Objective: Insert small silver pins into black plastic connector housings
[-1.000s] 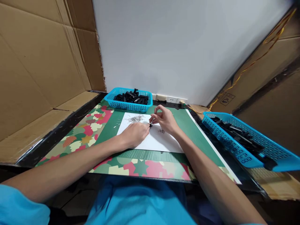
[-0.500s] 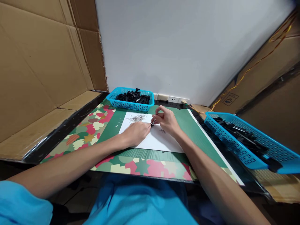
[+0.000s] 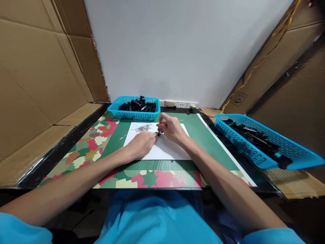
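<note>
My left hand [image 3: 143, 144] rests on a white sheet [image 3: 165, 152], closed around a small black plastic part [image 3: 158, 134] that pokes out past its fingertips. Just above that part, my right hand [image 3: 172, 128] is bent in a pinch, thumb against fingers. A tiny shiny piece seems to be between these fingertips, too small to name, close to or touching the black part. Behind my left hand, a pile of tiny metallic pieces [image 3: 144, 128] lies scattered over the sheet's far left.
A blue basket [image 3: 134, 115] of black plastic parts stands at the back; another blue basket [image 3: 254, 154] with black parts sits at the right. Cardboard walls [image 3: 38, 67] flank the table. Power sockets [image 3: 181, 105] and a yellow-red cable [image 3: 256, 66] are behind.
The whole view has shifted, so the table and baskets appear further left. Both hands keep nearly the same grip. Small dark bits beside my right hand no longer show.
</note>
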The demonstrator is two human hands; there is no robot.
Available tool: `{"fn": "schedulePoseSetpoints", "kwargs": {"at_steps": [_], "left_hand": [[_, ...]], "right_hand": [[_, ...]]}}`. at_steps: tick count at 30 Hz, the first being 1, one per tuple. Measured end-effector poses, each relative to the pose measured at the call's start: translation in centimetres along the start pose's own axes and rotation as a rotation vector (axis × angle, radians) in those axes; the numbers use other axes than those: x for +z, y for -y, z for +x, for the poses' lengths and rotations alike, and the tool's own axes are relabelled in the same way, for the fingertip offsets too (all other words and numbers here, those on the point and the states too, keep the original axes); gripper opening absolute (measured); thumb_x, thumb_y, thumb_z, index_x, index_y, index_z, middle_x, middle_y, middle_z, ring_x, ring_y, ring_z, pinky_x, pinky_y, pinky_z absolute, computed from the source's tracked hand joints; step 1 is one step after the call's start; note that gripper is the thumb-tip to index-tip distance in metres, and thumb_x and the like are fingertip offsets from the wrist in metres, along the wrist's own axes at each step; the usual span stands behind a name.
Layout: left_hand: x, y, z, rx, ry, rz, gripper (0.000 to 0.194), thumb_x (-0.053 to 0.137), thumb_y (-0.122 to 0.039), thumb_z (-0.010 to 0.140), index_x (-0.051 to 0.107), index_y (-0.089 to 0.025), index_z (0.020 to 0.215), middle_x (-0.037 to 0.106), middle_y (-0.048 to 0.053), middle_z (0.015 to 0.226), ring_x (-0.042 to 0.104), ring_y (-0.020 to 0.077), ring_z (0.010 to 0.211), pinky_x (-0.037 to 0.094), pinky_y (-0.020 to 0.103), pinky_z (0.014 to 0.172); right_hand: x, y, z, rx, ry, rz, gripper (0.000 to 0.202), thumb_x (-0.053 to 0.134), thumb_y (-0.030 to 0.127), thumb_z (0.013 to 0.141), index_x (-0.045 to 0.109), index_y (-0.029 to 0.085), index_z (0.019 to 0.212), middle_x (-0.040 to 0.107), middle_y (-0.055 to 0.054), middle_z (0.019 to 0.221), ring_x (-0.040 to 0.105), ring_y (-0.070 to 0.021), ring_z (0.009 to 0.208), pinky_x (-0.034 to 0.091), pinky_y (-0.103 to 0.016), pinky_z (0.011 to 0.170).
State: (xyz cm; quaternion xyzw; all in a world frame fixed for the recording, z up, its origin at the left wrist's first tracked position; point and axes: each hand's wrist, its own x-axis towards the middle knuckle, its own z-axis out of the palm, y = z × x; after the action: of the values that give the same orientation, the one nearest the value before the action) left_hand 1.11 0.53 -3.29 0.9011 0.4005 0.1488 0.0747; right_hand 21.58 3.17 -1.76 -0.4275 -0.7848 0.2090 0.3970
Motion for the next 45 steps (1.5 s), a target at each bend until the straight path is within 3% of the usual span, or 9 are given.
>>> {"fn": "schedulePoseSetpoints", "kwargs": {"at_steps": [5, 9, 15, 21, 28, 33, 39, 45], "left_hand": [[-0.3, -0.8, -0.2, -0.017, 0.018, 0.081, 0.043, 0.03, -0.032, 0.113, 0.07, -0.017, 0.118, 0.078, 0.014, 0.098, 0.075, 0.0314, 0.089, 0.051, 0.039, 0.074], [-0.7, -1.6, -0.4, 0.019, 0.026, 0.13, 0.045, 0.03, -0.035, 0.113, 0.067, -0.016, 0.13, 0.078, 0.016, 0.103, 0.076, 0.0334, 0.093, 0.053, 0.041, 0.076], [-1.5, -1.8, -0.5, 0.004, -0.001, 0.098, 0.044, 0.034, -0.034, 0.112, 0.071, -0.019, 0.131, 0.078, 0.014, 0.104, 0.075, 0.0306, 0.097, 0.055, 0.039, 0.081], [-1.3, -0.9, -0.4, -0.026, -0.06, -0.061, 0.036, 0.051, -0.034, 0.105, 0.073, -0.024, 0.132, 0.081, 0.013, 0.106, 0.076, 0.0327, 0.1, 0.055, 0.04, 0.084], [-1.4, -0.9, -0.3, -0.053, -0.06, -0.129, 0.029, 0.055, -0.031, 0.103, 0.074, -0.022, 0.122, 0.079, 0.011, 0.095, 0.073, 0.0286, 0.081, 0.051, 0.036, 0.073], [-1.1, -0.5, -0.2, -0.093, -0.082, -0.136, 0.037, 0.059, -0.03, 0.101, 0.065, -0.019, 0.135, 0.078, 0.011, 0.094, 0.072, 0.0274, 0.081, 0.05, 0.035, 0.07], [-1.4, -0.5, -0.1, -0.076, -0.091, -0.189, 0.022, 0.058, -0.027, 0.1, 0.073, -0.017, 0.113, 0.079, 0.012, 0.099, 0.073, 0.0273, 0.086, 0.05, 0.037, 0.073], [-1.8, -0.7, 0.0, -0.052, -0.094, -0.19, 0.023, 0.058, -0.025, 0.1, 0.078, -0.017, 0.108, 0.08, 0.01, 0.092, 0.072, 0.0262, 0.081, 0.047, 0.035, 0.069]], "right_hand": [[-1.2, 0.2, 0.3, -0.003, -0.025, 0.106, 0.008, 0.06, 0.029, 0.101, 0.056, 0.024, 0.105, 0.073, 0.0, 0.076, 0.061, -0.0146, 0.062, 0.048, -0.03, 0.067], [-3.9, 0.2, 0.2, -0.029, -0.071, -0.036, 0.02, 0.058, 0.029, 0.104, 0.058, 0.024, 0.124, 0.062, 0.005, 0.066, 0.049, -0.0137, 0.057, 0.041, -0.031, 0.064], [-6.1, 0.2, -0.4, -0.069, -0.025, -0.23, 0.014, 0.055, 0.022, 0.102, 0.059, 0.024, 0.116, 0.049, 0.007, 0.063, 0.037, -0.0132, 0.058, 0.031, -0.03, 0.061], [-5.7, 0.6, -0.4, -0.054, 0.126, -0.229, 0.015, 0.059, 0.017, 0.094, 0.074, 0.018, 0.095, 0.063, 0.0, 0.071, 0.048, -0.0125, 0.061, 0.035, -0.029, 0.06], [-4.8, 1.1, -0.4, -0.005, 0.241, 0.011, 0.029, 0.057, 0.031, 0.104, 0.074, 0.017, 0.086, 0.074, -0.005, 0.076, 0.067, -0.0159, 0.068, 0.048, -0.03, 0.067], [-3.6, 1.7, -0.5, -0.032, 0.249, -0.037, 0.026, 0.056, 0.028, 0.105, 0.071, 0.017, 0.087, 0.074, -0.004, 0.078, 0.065, -0.0148, 0.068, 0.046, -0.029, 0.067], [-2.8, 1.8, -0.7, -0.032, 0.309, -0.082, 0.019, 0.054, 0.02, 0.104, 0.071, 0.018, 0.096, 0.074, -0.003, 0.081, 0.063, -0.0139, 0.071, 0.042, -0.027, 0.067], [-2.6, 1.8, -0.8, -0.024, 0.331, -0.106, 0.022, 0.052, 0.022, 0.106, 0.072, 0.018, 0.097, 0.073, -0.003, 0.083, 0.059, -0.0139, 0.07, 0.039, -0.027, 0.066]]}}
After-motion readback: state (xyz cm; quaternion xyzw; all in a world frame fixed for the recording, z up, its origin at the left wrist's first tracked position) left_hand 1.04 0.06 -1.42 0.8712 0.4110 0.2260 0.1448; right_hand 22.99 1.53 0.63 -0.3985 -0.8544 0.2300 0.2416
